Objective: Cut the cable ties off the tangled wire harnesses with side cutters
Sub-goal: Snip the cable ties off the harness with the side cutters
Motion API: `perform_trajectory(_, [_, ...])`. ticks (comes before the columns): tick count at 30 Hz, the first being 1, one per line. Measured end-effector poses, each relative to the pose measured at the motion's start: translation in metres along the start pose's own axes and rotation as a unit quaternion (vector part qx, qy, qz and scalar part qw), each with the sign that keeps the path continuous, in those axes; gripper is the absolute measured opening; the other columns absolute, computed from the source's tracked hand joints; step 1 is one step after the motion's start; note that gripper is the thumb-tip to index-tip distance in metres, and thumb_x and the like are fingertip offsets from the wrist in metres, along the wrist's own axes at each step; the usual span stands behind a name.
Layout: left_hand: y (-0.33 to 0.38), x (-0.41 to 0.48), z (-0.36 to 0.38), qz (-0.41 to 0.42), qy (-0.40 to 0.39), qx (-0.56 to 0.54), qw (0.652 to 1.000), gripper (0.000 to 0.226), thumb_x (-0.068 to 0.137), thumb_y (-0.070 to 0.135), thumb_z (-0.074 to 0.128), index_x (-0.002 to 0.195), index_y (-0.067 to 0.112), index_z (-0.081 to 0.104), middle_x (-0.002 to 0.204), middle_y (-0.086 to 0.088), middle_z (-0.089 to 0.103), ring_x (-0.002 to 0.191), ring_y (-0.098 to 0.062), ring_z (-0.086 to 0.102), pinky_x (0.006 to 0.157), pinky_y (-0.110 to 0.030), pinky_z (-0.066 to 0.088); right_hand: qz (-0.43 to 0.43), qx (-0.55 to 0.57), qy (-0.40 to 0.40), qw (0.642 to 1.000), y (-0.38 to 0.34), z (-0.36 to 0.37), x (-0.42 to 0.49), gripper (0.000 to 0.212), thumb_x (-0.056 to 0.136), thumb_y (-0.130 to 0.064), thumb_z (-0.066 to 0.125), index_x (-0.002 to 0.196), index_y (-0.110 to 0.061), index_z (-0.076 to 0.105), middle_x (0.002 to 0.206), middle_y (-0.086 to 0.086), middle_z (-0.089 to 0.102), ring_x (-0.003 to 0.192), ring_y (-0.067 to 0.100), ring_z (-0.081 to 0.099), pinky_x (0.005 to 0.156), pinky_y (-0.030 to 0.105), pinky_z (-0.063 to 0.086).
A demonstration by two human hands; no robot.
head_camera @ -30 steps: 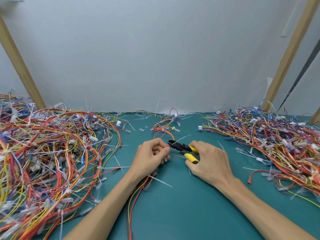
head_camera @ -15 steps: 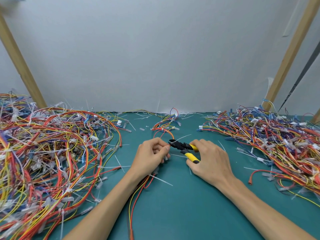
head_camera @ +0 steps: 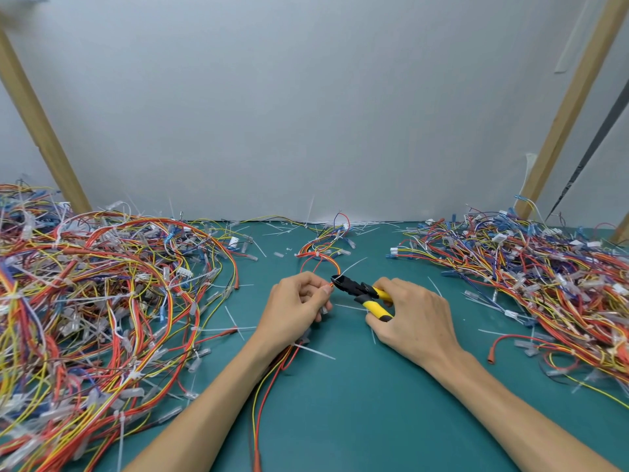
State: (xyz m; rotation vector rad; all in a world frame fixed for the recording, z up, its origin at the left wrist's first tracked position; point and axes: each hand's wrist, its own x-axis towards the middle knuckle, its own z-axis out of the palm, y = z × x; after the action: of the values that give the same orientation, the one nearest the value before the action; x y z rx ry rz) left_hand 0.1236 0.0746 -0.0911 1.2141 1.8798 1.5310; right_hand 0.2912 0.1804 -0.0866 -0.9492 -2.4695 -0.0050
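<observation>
My left hand (head_camera: pixel 295 307) grips a red, orange and yellow wire harness (head_camera: pixel 320 264) that loops from the table's middle back under my palm. My right hand (head_camera: pixel 413 321) holds the side cutters (head_camera: pixel 362 291) by their yellow handles. Their black jaws point left and sit at the harness right beside my left fingertips, where a white cable tie (head_camera: pixel 352 265) sticks up to the right. The harness's tail (head_camera: pixel 258 403) trails toward me under my left forearm.
A large tangled heap of wires (head_camera: pixel 102 301) fills the left of the green mat (head_camera: pixel 357 403). Another heap (head_camera: pixel 527 274) lies at the right. Cut white ties (head_camera: pixel 315 350) are strewn over the mat. A grey wall and wooden posts (head_camera: pixel 44 131) stand behind.
The cutter jaws have crept slightly left onto the harness at my left fingertips. Both hands stay almost where they were.
</observation>
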Motion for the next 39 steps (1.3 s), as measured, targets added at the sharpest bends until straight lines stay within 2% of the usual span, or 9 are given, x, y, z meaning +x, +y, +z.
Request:
perform_trajectory(13, [-0.002,0.001,0.0,0.002,0.001,-0.007,1.0,0.012,0.094,0.014,0.061,0.083,0.01,0.066,0.064,-0.002,0.069,0.049,-0.012,0.054,0.054,-0.021,0.047,-0.023,-0.017,0.027,0.999,0.002,0.003,0.002,0.029,0.077,-0.042,0.067,0.103,-0.032,0.063,0.083,-0.01,0.062,0.081,0.019,0.058,0.06,0.028,0.036])
perform_trajectory(18, [-0.001,0.0,-0.001,0.01,0.009,-0.033,0.999,0.015,0.093,0.014,0.063,0.079,0.011,0.066,0.062,-0.001,0.069,0.048,-0.012,0.053,0.053,-0.019,0.046,-0.053,0.007,0.041,0.998,0.006,0.005,0.002,0.042,0.079,-0.032,0.076,0.119,-0.024,0.065,0.096,-0.005,0.066,0.085,0.024,0.058,0.07,0.035,0.047])
perform_trajectory(21, [-0.001,0.0,-0.001,0.014,0.003,-0.054,0.998,0.015,0.092,0.015,0.064,0.078,0.01,0.068,0.063,-0.005,0.07,0.049,-0.014,0.052,0.053,-0.018,0.045,-0.047,0.025,0.037,0.998,0.01,0.001,0.003,0.05,0.079,-0.03,0.077,0.127,-0.031,0.062,0.104,-0.006,0.061,0.088,0.021,0.055,0.071,0.031,0.047])
perform_trajectory(24, [-0.001,0.0,-0.002,0.02,-0.007,-0.066,0.998,0.015,0.092,0.017,0.065,0.079,0.009,0.07,0.064,-0.006,0.07,0.049,-0.014,0.051,0.053,-0.018,0.044,-0.031,0.036,0.018,0.999,0.013,-0.001,0.003,0.054,0.081,-0.034,0.074,0.132,-0.036,0.057,0.099,-0.007,0.06,0.09,0.018,0.052,0.072,0.028,0.043])
perform_trajectory(28, [-0.001,0.0,-0.003,0.019,-0.007,-0.08,0.997,0.015,0.091,0.016,0.066,0.079,0.01,0.07,0.064,-0.007,0.07,0.049,-0.012,0.051,0.051,-0.016,0.043,0.004,0.062,0.017,0.998,0.01,0.003,0.002,0.046,0.077,-0.036,0.072,0.122,-0.028,0.062,0.091,-0.004,0.063,0.09,0.022,0.055,0.073,0.031,0.041])
perform_trajectory(31, [-0.002,-0.001,-0.003,0.018,-0.011,-0.077,0.997,0.015,0.091,0.016,0.066,0.079,0.009,0.071,0.064,-0.007,0.071,0.049,-0.011,0.051,0.052,-0.015,0.043,0.019,0.059,0.012,0.998,0.01,0.004,0.002,0.03,0.076,-0.042,0.069,0.098,-0.023,0.062,0.082,-0.005,0.058,0.084,0.021,0.054,0.066,0.031,0.037])
perform_trajectory(33, [-0.002,0.0,-0.003,0.016,-0.013,-0.074,0.997,0.014,0.091,0.016,0.066,0.08,0.009,0.071,0.064,-0.007,0.071,0.049,-0.011,0.052,0.052,-0.016,0.043,0.016,0.03,0.015,0.999,0.01,0.003,0.002,0.028,0.075,-0.046,0.067,0.088,-0.023,0.057,0.075,-0.006,0.054,0.077,0.021,0.052,0.06,0.03,0.032])
perform_trajectory(36, [-0.004,0.001,-0.003,0.016,-0.017,-0.071,0.997,0.014,0.091,0.017,0.066,0.08,0.01,0.071,0.065,-0.007,0.071,0.051,-0.014,0.052,0.053,-0.018,0.044,0.003,-0.016,0.034,0.999,0.009,0.003,0.002,0.033,0.073,-0.05,0.068,0.087,-0.024,0.054,0.072,-0.006,0.052,0.066,0.021,0.043,0.059,0.029,0.027])
perform_trajectory(39, [-0.006,0.002,-0.003,0.016,-0.018,-0.066,0.998,0.014,0.091,0.018,0.066,0.08,0.011,0.071,0.065,-0.006,0.071,0.052,-0.015,0.053,0.053,-0.018,0.044,0.006,-0.03,0.026,0.999,0.009,0.001,0.003,0.034,0.075,-0.053,0.065,0.088,-0.026,0.051,0.073,-0.007,0.047,0.065,0.021,0.04,0.058,0.03,0.026])
